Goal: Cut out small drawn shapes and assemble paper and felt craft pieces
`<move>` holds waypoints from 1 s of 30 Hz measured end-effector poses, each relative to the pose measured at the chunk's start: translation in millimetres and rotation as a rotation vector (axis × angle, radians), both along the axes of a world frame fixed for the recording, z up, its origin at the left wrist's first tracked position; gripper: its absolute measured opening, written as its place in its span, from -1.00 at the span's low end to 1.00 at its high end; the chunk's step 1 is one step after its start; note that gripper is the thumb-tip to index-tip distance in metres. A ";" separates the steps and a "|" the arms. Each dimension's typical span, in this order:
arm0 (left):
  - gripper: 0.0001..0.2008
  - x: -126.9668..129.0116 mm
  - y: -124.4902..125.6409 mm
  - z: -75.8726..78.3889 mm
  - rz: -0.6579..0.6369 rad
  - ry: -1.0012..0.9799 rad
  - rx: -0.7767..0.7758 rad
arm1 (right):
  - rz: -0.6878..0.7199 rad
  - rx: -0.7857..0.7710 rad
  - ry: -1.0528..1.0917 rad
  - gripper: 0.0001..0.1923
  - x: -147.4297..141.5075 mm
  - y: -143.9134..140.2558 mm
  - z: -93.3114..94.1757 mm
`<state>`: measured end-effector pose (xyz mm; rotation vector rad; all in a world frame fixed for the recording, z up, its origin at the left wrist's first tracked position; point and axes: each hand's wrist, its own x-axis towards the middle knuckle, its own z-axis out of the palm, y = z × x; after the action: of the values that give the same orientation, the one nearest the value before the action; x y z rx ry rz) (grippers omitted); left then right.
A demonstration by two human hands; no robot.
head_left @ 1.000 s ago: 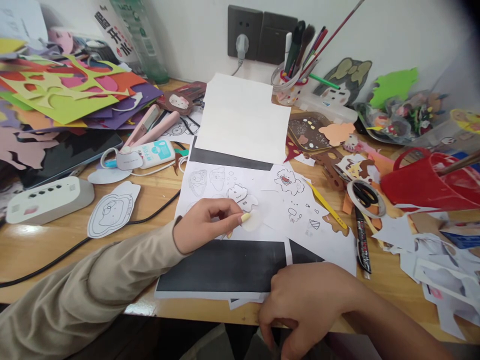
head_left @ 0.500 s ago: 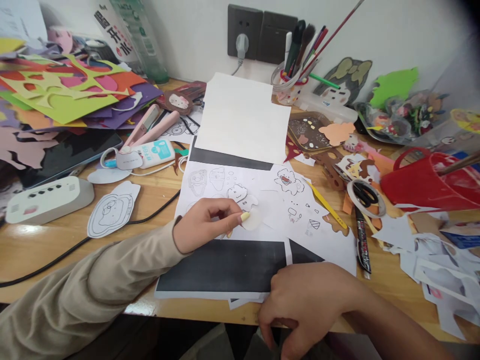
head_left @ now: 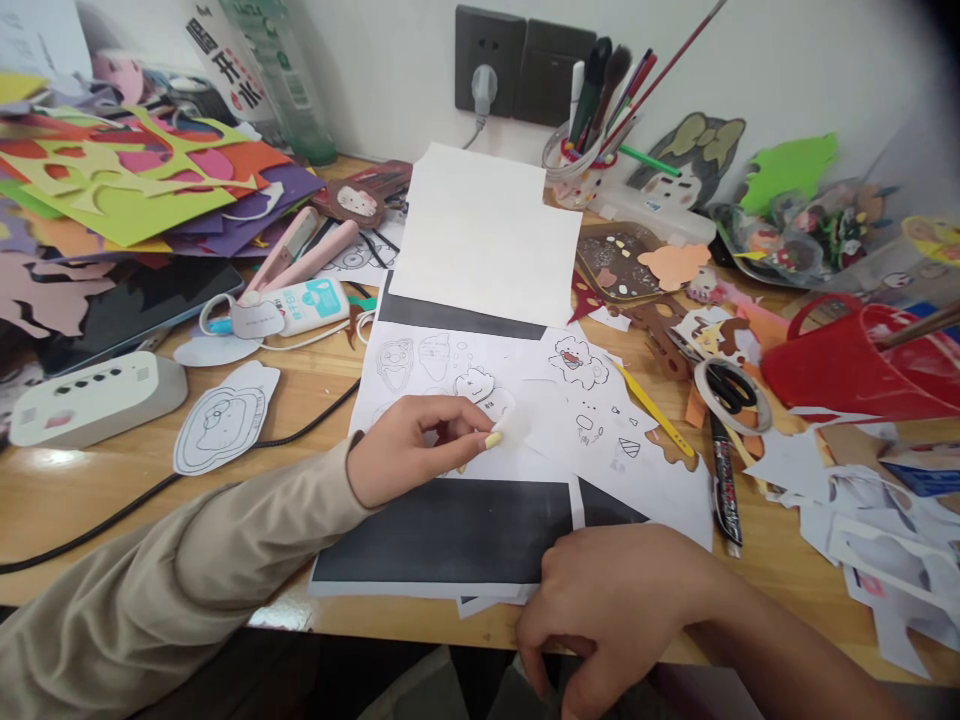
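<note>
- The left hand lies on the sheet of line drawings in the middle of the desk, with a beige sleeve up to the wrist.
- Its fingers are pressed together around a small whitish paper piece; the thumb and first finger pinch its edge, and the nail there is yellow.
- This paper piece is just above the sheet, beside a small drawn figure, so I cannot tell if it touches the sheet.
- The right hand is at the near edge of the desk, on the corner of a black sheet which lies under the drawings.
- Its fingers are curled down over the desk edge; what they hold, if anything, is hidden, so I cannot tell.
- To the right of the drawings lie a yellow tool, a dark pen and a roll of tape with black scissors inside it.
- A red bucket stands farther to the right, among paper scraps.
- A folded white paper lies behind the drawings, near a cup of brushes.
- At the left are coloured cut sheets, a white device and a cut-out drawing.
</note>
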<state>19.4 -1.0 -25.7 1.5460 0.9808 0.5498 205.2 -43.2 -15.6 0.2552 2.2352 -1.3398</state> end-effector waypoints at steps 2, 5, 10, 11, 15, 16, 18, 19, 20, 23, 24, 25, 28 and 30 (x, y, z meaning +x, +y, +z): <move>-0.82 0.8 -0.4 -0.6 -0.019 0.015 0.051 | 0.000 0.007 -0.002 -0.70 0.0 0.0 0.2; -0.83 2.0 -1.6 -1.9 -0.047 0.061 0.147 | -0.002 0.015 -0.004 -0.70 -0.4 0.5 0.5; -0.84 1.9 -3.4 -5.8 -0.062 0.155 0.374 | 0.004 0.004 0.000 -0.71 -0.7 1.0 1.0; -0.84 1.8 -3.4 -6.6 -0.063 0.180 0.423 | 0.005 0.007 0.002 -0.70 -0.7 0.9 1.2; -0.85 1.6 -2.8 -8.7 -0.078 0.259 0.591 | 0.006 0.009 -0.011 -0.69 -0.5 0.6 1.5; -0.84 1.6 -2.6 -9.0 -0.077 0.268 0.618 | 0.005 0.001 -0.016 -0.69 -0.4 0.5 1.6; -0.84 1.3 -2.4 -9.4 -0.064 0.283 0.653 | 0.007 -0.004 -0.019 -0.69 -0.4 0.5 1.6; -0.84 1.1 -2.4 -9.4 -0.053 0.294 0.668 | 0.008 -0.005 -0.018 -0.69 -0.4 0.5 1.6; -0.84 0.9 -2.3 -9.4 -0.043 0.306 0.681 | 0.008 -0.003 -0.015 -0.69 -0.4 0.5 1.6; -0.84 0.1 -2.5 -9.2 -0.021 0.341 0.714 | 0.014 0.000 -0.011 -0.68 -0.1 0.4 1.5; -0.84 -0.2 -2.6 -9.2 -0.020 0.349 0.723 | 0.015 -0.003 -0.012 -0.68 0.0 0.4 1.4; -0.84 -0.5 -2.7 -9.2 -0.023 0.358 0.730 | 0.017 -0.002 -0.010 -0.68 0.1 0.4 1.2; -0.83 -0.7 -3.1 -9.8 -0.033 0.371 0.748 | 0.018 -0.006 -0.006 -0.67 0.4 0.6 0.3; -0.83 -0.3 -3.3 -10.3 -0.030 0.369 0.753 | 0.015 -0.009 -0.013 -0.66 0.2 0.8 -0.2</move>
<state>19.1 -4.4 -36.1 2.3932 1.0833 0.6691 205.4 -42.4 -15.8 0.2424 2.2153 -1.3366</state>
